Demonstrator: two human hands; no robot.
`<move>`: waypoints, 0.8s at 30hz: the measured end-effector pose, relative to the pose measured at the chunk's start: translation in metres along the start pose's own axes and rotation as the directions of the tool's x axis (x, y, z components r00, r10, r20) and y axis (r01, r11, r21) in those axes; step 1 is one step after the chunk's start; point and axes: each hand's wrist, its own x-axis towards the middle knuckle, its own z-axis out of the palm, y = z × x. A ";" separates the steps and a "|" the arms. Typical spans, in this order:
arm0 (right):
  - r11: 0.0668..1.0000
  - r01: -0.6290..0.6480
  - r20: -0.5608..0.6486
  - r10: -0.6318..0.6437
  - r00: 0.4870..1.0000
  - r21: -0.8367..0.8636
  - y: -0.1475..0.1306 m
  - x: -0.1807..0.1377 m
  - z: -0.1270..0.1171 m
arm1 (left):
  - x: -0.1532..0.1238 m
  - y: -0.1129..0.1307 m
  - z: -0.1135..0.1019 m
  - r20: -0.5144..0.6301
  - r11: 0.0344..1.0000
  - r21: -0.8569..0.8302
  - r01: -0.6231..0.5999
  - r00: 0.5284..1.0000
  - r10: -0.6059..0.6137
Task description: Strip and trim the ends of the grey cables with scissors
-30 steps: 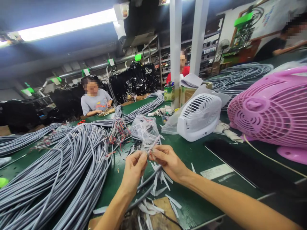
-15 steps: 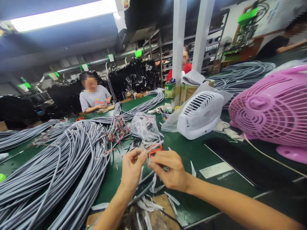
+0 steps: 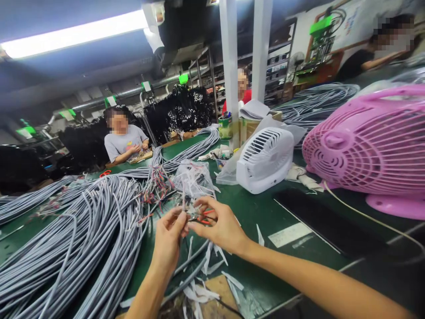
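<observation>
My left hand [image 3: 171, 228] is closed, thumb against forefinger, on a pale strip [image 3: 183, 199] that stands up above the fingertips. At the right, my right hand [image 3: 221, 223] curves its fingers around a small pair of orange-handled snips [image 3: 206, 216]. Their metal end points toward the left fingertips, and the fingers partly cover them. The two hands nearly meet over the table, and small details between the fingertips are blurred. Beneath them run grey cables [image 3: 192, 272] and scattered white strips [image 3: 207, 261]. Just beyond the hands lies a clear plastic bag [image 3: 195, 177] with pale pieces inside.
Large bundles of grey cable [image 3: 89, 230] cover the left of the green table [image 3: 249, 266]. A white fan [image 3: 265, 159], a pink fan [image 3: 361, 150] and a dark flat panel [image 3: 318, 221] stand or lie to the right. People [image 3: 124, 137] sit beyond the table.
The view has turned slightly right. My right fingers have spread wider around the orange-handled snips, whose metal end now shows. The pale strip in my left hand has swung from slanting to upright.
</observation>
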 end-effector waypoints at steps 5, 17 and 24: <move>1.000 -0.008 0.013 0.007 1.000 0.030 -0.001 -0.005 0.006 | 0.001 -0.005 -0.002 0.000 0.995 0.088 -0.044 0.999 0.044; 0.981 0.135 -0.124 -0.153 0.980 -0.139 0.006 -0.003 0.002 | -0.002 -0.006 0.003 -0.062 0.952 0.302 -0.059 0.995 0.081; 0.831 0.443 -0.117 -0.504 0.856 -0.336 0.010 -0.007 0.003 | -0.004 -0.009 0.002 0.128 0.992 0.105 0.063 0.989 -0.076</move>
